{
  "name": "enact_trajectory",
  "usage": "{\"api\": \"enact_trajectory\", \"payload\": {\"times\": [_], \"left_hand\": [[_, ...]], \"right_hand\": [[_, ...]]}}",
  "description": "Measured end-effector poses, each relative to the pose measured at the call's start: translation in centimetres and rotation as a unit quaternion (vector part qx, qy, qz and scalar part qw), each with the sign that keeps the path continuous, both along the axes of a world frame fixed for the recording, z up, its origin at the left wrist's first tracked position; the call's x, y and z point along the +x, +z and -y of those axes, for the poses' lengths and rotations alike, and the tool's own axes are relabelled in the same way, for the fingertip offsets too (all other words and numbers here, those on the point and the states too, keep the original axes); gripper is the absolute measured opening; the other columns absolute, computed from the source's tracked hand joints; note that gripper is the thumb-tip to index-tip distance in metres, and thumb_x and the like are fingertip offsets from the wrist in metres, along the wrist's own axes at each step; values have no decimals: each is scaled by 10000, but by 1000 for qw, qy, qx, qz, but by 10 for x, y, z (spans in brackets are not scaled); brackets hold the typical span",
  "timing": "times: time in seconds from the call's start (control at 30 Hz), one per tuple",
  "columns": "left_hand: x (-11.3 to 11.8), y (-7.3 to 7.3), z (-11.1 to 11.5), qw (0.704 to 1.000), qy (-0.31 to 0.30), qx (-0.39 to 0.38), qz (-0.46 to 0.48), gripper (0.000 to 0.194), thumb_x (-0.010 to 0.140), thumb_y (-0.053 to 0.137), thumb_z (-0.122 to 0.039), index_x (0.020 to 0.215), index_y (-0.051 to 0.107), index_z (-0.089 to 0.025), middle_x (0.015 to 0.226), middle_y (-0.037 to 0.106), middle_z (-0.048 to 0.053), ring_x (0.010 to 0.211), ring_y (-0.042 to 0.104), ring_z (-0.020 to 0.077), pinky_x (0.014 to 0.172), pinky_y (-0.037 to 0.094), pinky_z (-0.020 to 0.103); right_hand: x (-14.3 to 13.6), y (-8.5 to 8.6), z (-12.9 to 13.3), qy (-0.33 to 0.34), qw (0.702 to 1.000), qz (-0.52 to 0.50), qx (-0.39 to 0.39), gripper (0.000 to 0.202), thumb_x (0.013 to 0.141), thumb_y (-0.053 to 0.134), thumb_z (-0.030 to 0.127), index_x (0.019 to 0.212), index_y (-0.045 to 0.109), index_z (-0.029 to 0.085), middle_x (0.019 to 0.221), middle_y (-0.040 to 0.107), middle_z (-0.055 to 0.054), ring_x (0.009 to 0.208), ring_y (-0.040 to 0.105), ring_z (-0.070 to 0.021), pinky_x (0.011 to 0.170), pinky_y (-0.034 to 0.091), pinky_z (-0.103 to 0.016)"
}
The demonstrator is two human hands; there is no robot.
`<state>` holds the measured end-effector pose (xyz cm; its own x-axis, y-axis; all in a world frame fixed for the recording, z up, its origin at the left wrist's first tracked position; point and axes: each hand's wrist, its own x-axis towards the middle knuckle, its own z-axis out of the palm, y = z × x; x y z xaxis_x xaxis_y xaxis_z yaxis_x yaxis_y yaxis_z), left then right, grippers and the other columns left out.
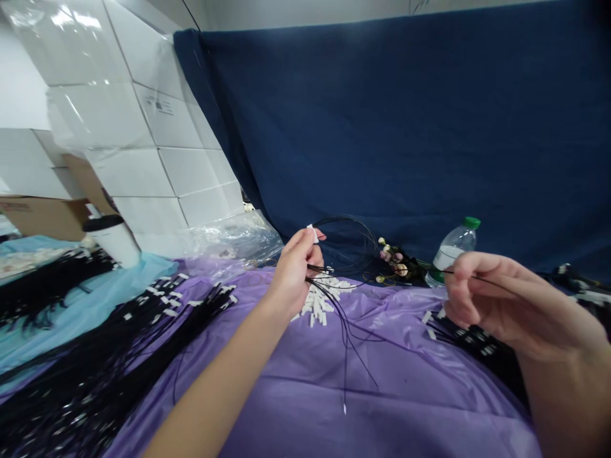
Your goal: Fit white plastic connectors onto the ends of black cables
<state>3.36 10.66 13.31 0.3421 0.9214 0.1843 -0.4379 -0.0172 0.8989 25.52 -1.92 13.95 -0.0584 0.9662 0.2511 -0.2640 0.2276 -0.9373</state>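
Observation:
In the middle of the head view, my left hand (pixel 294 270) is closed around a bunch of thin black cords (pixel 340 312). Their loops arc up behind the fingers and the loose ends hang down. Between its thumb and forefinger sticks up a small white rectangular piece (pixel 313 234). My right hand (pixel 513 302), off to the right, pinches a single black cord (pixel 494 280) that runs back across the palm. Below and behind the left hand lies a pile of white pieces (pixel 319 304) on the purple sheet (pixel 334 413).
Bundles of black cords with white ends (pixel 157 324) cover the left side; another bundle (pixel 472 340) lies under my right hand. Behind stand a green-capped bottle (pixel 451 251), flowers (pixel 396 262) and a blue cloth (pixel 405 127). White boxes (pixel 143 172) and a lidded cup (pixel 117 242) are left.

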Motion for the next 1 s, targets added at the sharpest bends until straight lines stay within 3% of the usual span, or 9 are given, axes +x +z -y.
{"api": "enact_trajectory", "payload": {"times": [0.17, 0.3, 0.37, 0.43, 0.6, 0.67, 0.73, 0.83, 1.0], "left_hand": [[2, -1, 3, 1000, -10, 2, -3, 239, 908, 496, -399, 824, 534, -178, 502, 269, -75, 414, 227, 37, 423, 139, 175], [6, -1, 8, 1000, -2, -10, -18, 222, 916, 487, -368, 824, 538, -172, 508, 262, -71, 426, 228, 40, 426, 138, 177], [8, -2, 10, 1000, -2, -10, -26, 219, 918, 484, -363, 831, 542, -171, 510, 264, -67, 432, 241, 43, 428, 134, 182], [10, -3, 12, 999, -8, -11, -33, 221, 919, 481, -362, 832, 546, -170, 508, 268, -64, 439, 254, 47, 432, 134, 184], [14, -6, 16, 999, -17, -10, -40, 236, 920, 477, -377, 824, 543, -172, 490, 265, -68, 435, 237, 48, 437, 134, 190], [15, -7, 16, 999, -20, -7, -41, 237, 919, 478, -379, 823, 542, -173, 488, 267, -69, 431, 234, 49, 437, 133, 195], [14, -7, 15, 999, -21, -1, -39, 234, 915, 484, -380, 821, 542, -173, 488, 271, -68, 429, 240, 49, 437, 137, 199], [12, -6, 12, 999, -20, 11, -35, 239, 911, 492, -388, 820, 544, -173, 494, 281, -67, 427, 253, 49, 436, 153, 200], [11, -5, 11, 999, -20, 11, -32, 244, 909, 494, -404, 833, 546, -178, 488, 270, -72, 415, 248, 49, 424, 154, 200]], "right_hand": [[-8, -4, -11, -150, 984, -63, 77, 180, 740, 744, 355, 849, 710, 216, 600, 547, 42, 423, 470, -47, 454, 478, -207], [-15, 1, -24, -283, 925, -209, 141, 157, 789, 709, 346, 790, 664, 195, 782, 579, 17, 655, 591, -73, 621, 529, -210], [-18, 5, -25, -299, 904, -263, 157, 175, 797, 701, 347, 752, 634, 192, 804, 581, 18, 702, 612, -75, 696, 544, -219], [-25, 6, -21, -293, 907, -250, 170, 198, 811, 684, 345, 719, 599, 192, 768, 575, 31, 646, 604, -68, 713, 559, -248], [-51, -1, -13, -289, 934, -50, 205, 273, 907, 536, 389, 708, 563, 204, 628, 569, 37, 446, 554, -98, 437, 482, -252], [-57, -5, -12, -283, 936, 74, 196, 265, 924, 514, 331, 708, 584, 195, 618, 585, 27, 485, 570, -95, 467, 469, -230], [-59, -7, -11, -209, 937, 230, 161, 229, 910, 538, 297, 725, 614, 185, 650, 614, 11, 572, 591, -97, 531, 477, -215], [-59, -10, -12, -84, 902, 411, 105, 115, 870, 584, 269, 794, 643, 206, 727, 651, 15, 636, 593, -98, 555, 455, -204], [-66, -23, -21, -140, 837, 523, 77, 33, 828, 609, 252, 800, 613, 235, 739, 645, 32, 670, 581, -117, 579, 416, -231]]}}
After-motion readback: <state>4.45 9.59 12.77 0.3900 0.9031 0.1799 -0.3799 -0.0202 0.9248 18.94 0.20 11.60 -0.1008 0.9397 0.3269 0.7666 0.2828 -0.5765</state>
